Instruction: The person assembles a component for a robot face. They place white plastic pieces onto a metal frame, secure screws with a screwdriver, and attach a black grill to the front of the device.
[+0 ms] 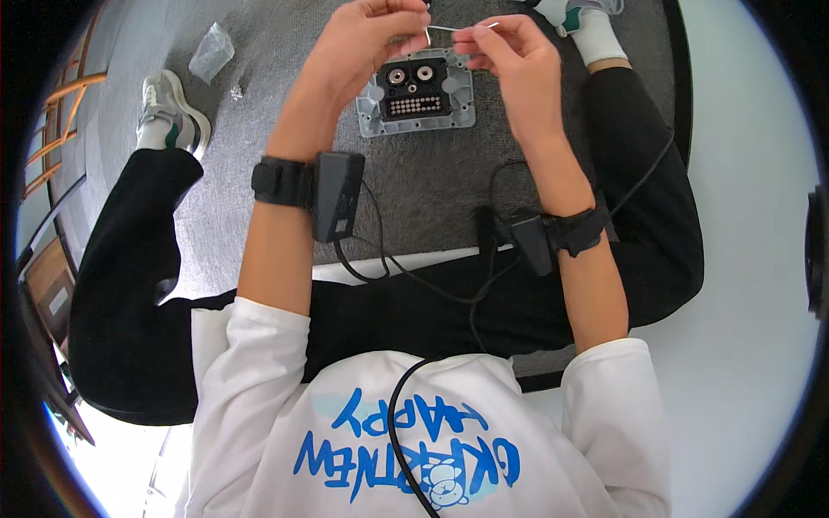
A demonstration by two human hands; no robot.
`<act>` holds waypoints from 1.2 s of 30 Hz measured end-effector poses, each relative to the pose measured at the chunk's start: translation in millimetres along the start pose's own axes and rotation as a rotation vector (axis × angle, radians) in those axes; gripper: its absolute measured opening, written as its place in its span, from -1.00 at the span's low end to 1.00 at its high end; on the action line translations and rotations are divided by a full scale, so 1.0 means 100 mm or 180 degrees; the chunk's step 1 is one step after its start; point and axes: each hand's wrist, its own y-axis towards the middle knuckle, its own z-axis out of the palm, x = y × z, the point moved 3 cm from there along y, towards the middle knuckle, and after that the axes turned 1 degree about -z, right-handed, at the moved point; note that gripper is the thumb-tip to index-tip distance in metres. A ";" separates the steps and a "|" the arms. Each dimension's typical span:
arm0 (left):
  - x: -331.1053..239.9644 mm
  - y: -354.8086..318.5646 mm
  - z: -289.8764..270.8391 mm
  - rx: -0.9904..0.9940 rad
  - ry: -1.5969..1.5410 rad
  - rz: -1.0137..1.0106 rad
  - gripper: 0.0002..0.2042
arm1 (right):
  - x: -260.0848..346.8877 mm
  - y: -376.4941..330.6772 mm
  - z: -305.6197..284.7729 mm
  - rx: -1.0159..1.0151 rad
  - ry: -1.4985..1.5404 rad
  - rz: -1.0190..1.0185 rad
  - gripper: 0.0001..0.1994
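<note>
Between my two hands a thin silver hex key [443,28], bent at its left end, lies roughly level. My left hand [373,36] is closed in a pinch at the bent end, its fingertips partly cut off by the upper edge. The fingers of my right hand [515,62] pinch the long arm, and its tip pokes out past the thumb. Just below both hands a grey rectangular housing [371,123] rests on the carpet. Its black insert [414,90] carries two round metal-rimmed parts and rows of small silver pieces.
A crumpled clear plastic bag [212,53] and a few small silver pieces [237,91] lie on the grey carpet [285,52] to the left. My legs stretch out on both sides. Black cables [471,300] run from the wrist-worn boxes [337,197] across my lap.
</note>
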 end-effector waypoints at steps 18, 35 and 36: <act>-0.19 0.04 -0.31 -0.0493 -0.0975 -0.0036 -0.96 | -0.07 -0.34 0.11 0.1391 -0.3038 -0.0561 -0.88; -0.09 0.08 -0.47 -0.0616 -0.0931 0.0093 -0.96 | -0.32 -0.39 0.15 0.1638 -0.3779 -0.2222 -0.97; -0.07 0.10 -0.46 -0.0612 -0.0922 0.0103 -0.96 | -0.32 -0.38 0.13 0.1632 -0.3805 -0.2206 -0.97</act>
